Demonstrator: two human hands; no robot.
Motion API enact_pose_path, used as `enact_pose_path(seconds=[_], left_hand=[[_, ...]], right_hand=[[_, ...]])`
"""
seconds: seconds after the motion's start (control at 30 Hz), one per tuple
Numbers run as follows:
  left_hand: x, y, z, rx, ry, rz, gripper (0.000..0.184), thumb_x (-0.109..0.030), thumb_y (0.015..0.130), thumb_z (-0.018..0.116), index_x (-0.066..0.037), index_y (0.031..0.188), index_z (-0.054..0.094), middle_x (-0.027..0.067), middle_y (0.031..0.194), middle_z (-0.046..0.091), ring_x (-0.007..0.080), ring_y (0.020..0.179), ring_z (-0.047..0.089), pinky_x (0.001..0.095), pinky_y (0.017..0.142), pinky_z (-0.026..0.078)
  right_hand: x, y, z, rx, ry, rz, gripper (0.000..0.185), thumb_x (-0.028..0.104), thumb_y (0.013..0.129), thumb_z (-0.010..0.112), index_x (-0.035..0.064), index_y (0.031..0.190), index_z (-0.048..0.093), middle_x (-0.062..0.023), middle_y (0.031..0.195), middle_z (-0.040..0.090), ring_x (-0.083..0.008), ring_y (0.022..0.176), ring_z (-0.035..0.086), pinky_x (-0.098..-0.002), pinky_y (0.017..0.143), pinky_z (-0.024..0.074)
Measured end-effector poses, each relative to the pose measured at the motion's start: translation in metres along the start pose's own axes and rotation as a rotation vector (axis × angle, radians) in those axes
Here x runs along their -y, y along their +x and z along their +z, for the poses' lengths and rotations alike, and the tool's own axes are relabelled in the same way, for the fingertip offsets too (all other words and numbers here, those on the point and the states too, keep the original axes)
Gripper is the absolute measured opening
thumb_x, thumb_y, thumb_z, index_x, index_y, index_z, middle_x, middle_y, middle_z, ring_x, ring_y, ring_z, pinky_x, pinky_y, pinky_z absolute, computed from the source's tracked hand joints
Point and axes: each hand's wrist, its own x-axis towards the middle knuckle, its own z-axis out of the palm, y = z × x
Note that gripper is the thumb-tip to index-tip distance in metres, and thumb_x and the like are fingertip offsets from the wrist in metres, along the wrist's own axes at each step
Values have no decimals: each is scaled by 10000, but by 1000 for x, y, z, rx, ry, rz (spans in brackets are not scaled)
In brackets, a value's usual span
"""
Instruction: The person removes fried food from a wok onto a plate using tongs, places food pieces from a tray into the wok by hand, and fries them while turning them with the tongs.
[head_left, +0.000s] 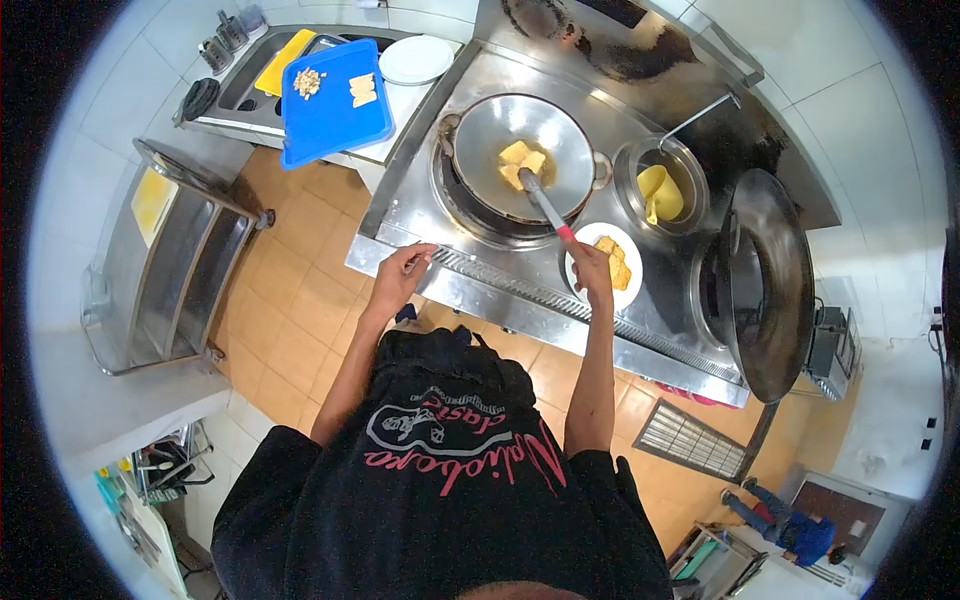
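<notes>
My right hand (592,268) is closed round the red grip of kitchen tongs (545,207). Their dark grey tip reaches into a wok (565,130) on the stove and touches pale yellow tofu-like pieces (516,153) in a shallow pool of oil. Beneath my right hand, a white plate (590,288) carries golden-brown fried pieces (612,262). Over the stove's front edge, left of the wok, my left hand (398,278) has loosely bent fingers with thumb and forefinger apart, and I see nothing in it.
Right of the wok, a metal pot (627,160) contains a yellow scoop (660,192). A large dark wok (775,290) leans upright at the far right. At the back left, a blue board (335,115) bears chopped and sliced food. A cart (180,270) stands left; another person (800,535) is lower right.
</notes>
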Motion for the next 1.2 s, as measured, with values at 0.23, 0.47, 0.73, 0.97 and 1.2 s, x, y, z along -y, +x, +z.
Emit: enact_pose_path(seconds=[0.23, 0.47, 0.73, 0.97, 1.2], left_hand=[[-5, -1, 0, -13, 14, 21, 223, -171, 943, 612, -63, 1126, 680, 102, 1036, 695, 163, 872, 631, 301, 809, 501], [-1, -8, -5, -38, 12, -30, 227, -163, 943, 613, -60, 1136, 673, 93, 1040, 696, 147, 863, 622, 298, 801, 497], [-1, -5, 2, -23, -6, 4, 223, -153, 946, 608, -60, 1138, 674, 85, 1056, 688, 144, 888, 603, 290, 801, 488], [-4, -6, 2, -21, 9, -40, 223, -146, 937, 615, -64, 1135, 679, 95, 1070, 692, 164, 904, 628, 295, 828, 496], [0, -6, -2, -46, 36, -41, 223, -157, 932, 619, -64, 1124, 685, 92, 1063, 700, 164, 900, 636, 300, 830, 503]], right_hand=[[-3, 10, 18, 99, 284, 116, 334, 392, 885, 677, 69, 816, 631, 35, 531, 449, -49, 359, 357, -235, 337, 331], [5, 3, 27, 36, 123, 34, 356, 402, 865, 696, 57, 951, 676, 15, 569, 489, -76, 428, 426, -256, 387, 388], [20, -13, 44, -5, -253, -404, 401, 357, 860, 684, 52, 1120, 675, -184, 877, 698, -272, 770, 674, -375, 714, 511], [24, -5, 53, -40, -335, -426, 408, 417, 862, 658, 76, 1084, 690, -199, 876, 685, -353, 797, 663, -402, 698, 505], [8, 5, 35, -86, -231, -262, 423, 426, 886, 653, 17, 980, 706, -12, 525, 486, -109, 388, 447, -298, 385, 375]])
